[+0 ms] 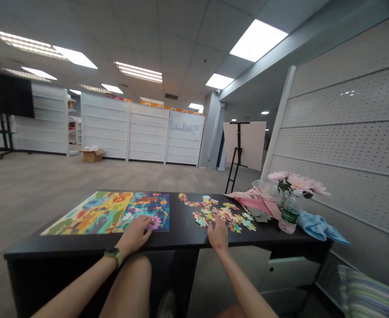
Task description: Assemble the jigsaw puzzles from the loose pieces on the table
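A colourful picture puzzle (pixel 98 214) lies flat on the left of the dark table, yellow and green on one side, deep blue on the other. My left hand (pixel 137 233), with a watch (pixel 114 255) on its wrist, rests on the puzzle's lower blue part, fingers spread beside a pink patch. To the right, loose jigsaw pieces (pixel 226 214) are scattered in a heap. Over their near edge is my right hand (pixel 218 234), thumb and fingers apart, fingertips among the pieces. No piece shows in its grip, though the fingertips partly cover what lies beneath them.
A plastic bottle (pixel 290 214) with pink flowers (pixel 299 182) stands at the table's right, between a pink cloth (pixel 257 201) and a blue cloth (pixel 320 226). Behind are an easel (pixel 236 154) and white shelving (pixel 148 134). A striped cushion (pixel 373 291) sits lower right.
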`<state>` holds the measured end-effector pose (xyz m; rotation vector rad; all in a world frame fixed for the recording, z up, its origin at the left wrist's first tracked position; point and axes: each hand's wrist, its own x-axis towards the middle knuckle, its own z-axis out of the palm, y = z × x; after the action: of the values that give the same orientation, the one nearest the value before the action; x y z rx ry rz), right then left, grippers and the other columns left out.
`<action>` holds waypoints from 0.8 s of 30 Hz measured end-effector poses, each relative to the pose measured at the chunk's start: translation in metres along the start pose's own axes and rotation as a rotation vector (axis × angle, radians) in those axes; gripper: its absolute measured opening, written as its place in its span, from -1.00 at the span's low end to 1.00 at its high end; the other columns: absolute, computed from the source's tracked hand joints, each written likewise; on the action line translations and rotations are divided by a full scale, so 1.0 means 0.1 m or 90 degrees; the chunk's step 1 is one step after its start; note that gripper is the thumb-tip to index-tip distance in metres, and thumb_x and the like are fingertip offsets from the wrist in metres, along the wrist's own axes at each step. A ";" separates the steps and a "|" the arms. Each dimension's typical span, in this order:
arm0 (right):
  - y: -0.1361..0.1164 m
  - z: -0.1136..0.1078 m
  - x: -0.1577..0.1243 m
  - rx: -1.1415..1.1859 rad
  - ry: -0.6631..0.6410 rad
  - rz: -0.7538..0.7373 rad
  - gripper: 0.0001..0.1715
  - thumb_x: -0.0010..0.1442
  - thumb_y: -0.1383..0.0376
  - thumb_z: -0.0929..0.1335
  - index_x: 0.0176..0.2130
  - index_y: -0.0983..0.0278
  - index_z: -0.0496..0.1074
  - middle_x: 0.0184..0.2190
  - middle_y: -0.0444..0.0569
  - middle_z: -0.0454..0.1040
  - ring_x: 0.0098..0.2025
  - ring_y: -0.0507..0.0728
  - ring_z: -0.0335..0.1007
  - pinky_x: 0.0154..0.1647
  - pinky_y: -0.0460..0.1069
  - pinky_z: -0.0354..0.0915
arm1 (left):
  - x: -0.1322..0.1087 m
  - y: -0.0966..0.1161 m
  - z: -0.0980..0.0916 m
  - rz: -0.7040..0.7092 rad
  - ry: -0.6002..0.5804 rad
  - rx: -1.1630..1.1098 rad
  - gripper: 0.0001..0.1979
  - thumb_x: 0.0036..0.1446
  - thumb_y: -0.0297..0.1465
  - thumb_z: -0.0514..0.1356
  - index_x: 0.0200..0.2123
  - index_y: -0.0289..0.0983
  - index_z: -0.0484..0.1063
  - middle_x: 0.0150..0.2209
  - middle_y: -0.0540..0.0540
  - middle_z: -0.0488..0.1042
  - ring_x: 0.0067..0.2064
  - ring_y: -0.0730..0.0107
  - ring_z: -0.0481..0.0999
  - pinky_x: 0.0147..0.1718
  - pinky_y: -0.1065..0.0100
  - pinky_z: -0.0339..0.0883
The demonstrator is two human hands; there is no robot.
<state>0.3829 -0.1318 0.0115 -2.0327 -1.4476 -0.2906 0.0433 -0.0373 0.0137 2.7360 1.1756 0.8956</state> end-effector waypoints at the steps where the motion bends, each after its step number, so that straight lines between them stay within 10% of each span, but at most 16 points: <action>1: 0.00 0.02 0.01 -0.001 -0.001 0.007 -0.37 0.31 0.39 0.11 0.29 0.42 0.31 0.24 0.23 0.39 0.29 0.34 0.24 0.29 0.19 0.15 | 0.00 -0.01 -0.04 0.002 0.001 -0.017 -0.73 0.29 -0.36 0.01 -0.11 -0.20 0.50 -0.07 -0.17 0.52 0.03 0.10 0.45 0.08 0.15 0.29; 11: 0.03 0.04 0.03 0.073 -0.082 -0.049 -0.83 0.18 0.35 0.34 -0.26 0.22 0.56 -0.08 -0.01 0.60 0.09 0.27 0.37 0.16 0.13 0.17 | 0.58 -0.12 -0.38 0.077 -0.054 -0.095 -0.75 0.24 -0.33 0.04 -0.18 -0.22 0.51 -0.12 -0.14 0.55 0.02 0.10 0.47 0.10 0.12 0.29; 24: 0.61 0.35 -0.23 0.171 0.070 0.064 -0.65 0.33 0.19 0.27 0.08 0.12 0.43 0.10 0.10 0.51 0.16 0.36 0.44 0.14 0.25 0.44 | 1.83 0.66 1.07 0.207 -0.328 -0.242 -0.47 0.23 -0.27 0.22 0.27 -0.03 0.31 0.29 -0.08 0.32 0.27 0.03 0.30 0.27 0.09 0.18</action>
<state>0.4242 -0.1413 -0.0496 -1.8352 -1.2406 -0.1535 0.2419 0.0592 0.0311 2.6265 0.4304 0.3324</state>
